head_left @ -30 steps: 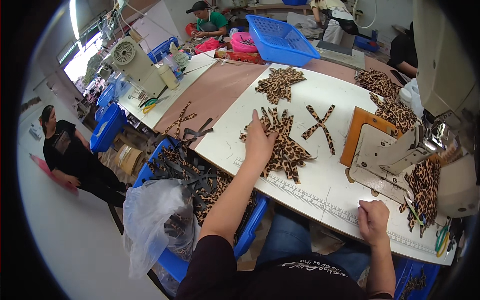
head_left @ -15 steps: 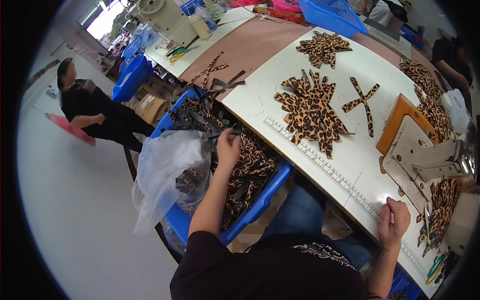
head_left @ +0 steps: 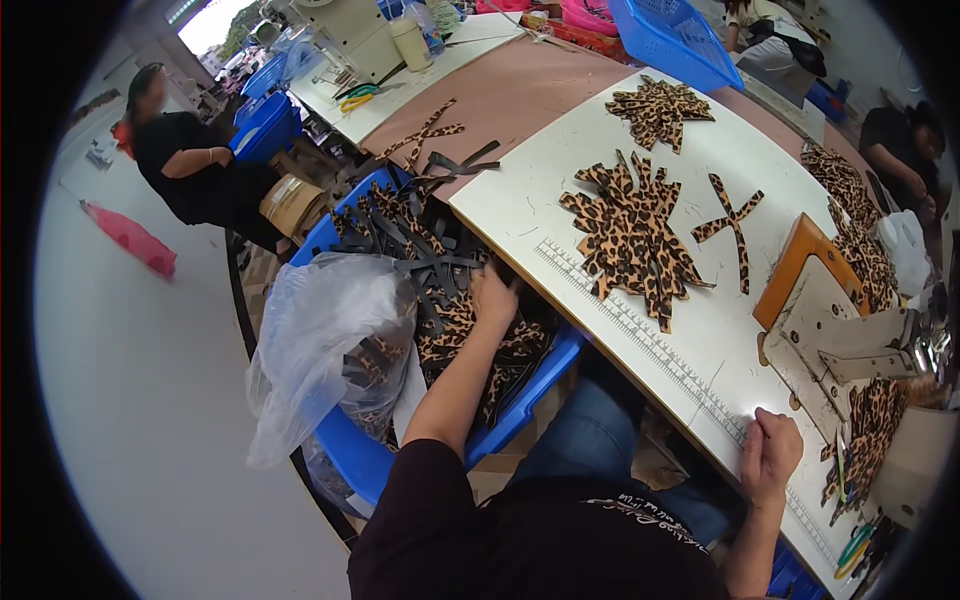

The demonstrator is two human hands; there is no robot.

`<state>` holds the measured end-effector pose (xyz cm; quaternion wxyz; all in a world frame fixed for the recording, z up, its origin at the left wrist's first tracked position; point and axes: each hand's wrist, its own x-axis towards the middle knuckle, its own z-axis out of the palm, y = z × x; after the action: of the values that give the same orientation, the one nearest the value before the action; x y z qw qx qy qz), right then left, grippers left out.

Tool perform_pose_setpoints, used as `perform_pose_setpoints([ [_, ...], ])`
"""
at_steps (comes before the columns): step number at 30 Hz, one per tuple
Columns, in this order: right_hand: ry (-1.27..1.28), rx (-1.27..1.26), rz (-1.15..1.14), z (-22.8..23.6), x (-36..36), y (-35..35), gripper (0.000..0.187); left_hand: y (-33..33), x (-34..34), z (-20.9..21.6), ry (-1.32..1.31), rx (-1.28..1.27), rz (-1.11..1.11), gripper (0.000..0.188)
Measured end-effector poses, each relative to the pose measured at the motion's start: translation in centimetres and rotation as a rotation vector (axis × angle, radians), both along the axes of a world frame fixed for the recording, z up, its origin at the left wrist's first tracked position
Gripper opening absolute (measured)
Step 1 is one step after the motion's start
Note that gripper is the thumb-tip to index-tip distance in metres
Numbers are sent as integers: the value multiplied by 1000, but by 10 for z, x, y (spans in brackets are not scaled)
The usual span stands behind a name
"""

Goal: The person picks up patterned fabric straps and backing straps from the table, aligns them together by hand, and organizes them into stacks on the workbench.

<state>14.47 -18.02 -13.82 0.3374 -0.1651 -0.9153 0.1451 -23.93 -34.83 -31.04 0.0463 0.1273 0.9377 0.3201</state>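
Observation:
My left hand [head_left: 495,300] is down at the table-side rim of a blue basket [head_left: 550,375], fingers curled and partly hidden among the pieces. A dark cross-shaped strap piece [head_left: 437,263] reaches up to its fingertips; what the fingers hold, I cannot make out. Leopard-print strap pieces [head_left: 450,330] with dark undersides fill the basket. My right hand [head_left: 772,455] rests loosely closed on the white table's [head_left: 560,215] near edge, with nothing visible in it. Farther in lie a large leopard-print pile [head_left: 635,235], a smaller pile [head_left: 660,110] and a single crossed piece [head_left: 732,225].
A sewing machine [head_left: 850,340] stands at the right, with more leopard pieces [head_left: 870,440] and scissors [head_left: 856,550] near it. A clear plastic bag [head_left: 325,335] drapes over the basket's left side. An empty-looking blue crate [head_left: 680,45] sits at the back. Other people [head_left: 185,165] are around.
My left hand has moved right and slightly down, toward the table edge. My right hand has barely moved. The person at the left has turned toward a blue bin.

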Motion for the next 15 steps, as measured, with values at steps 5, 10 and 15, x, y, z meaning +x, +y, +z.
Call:
perform_pose_setpoints([
  [5,-30,23,42,1,-2,-4,12,-6,-18,-4,171,-194,200,61],
  [10,-31,-45,59,-5,-3,-7,12,-32,-39,-16,165,-629,-87,77],
  [15,-23,-27,70,-4,0,-7,14,-54,-9,19,68,-476,-266,65],
])
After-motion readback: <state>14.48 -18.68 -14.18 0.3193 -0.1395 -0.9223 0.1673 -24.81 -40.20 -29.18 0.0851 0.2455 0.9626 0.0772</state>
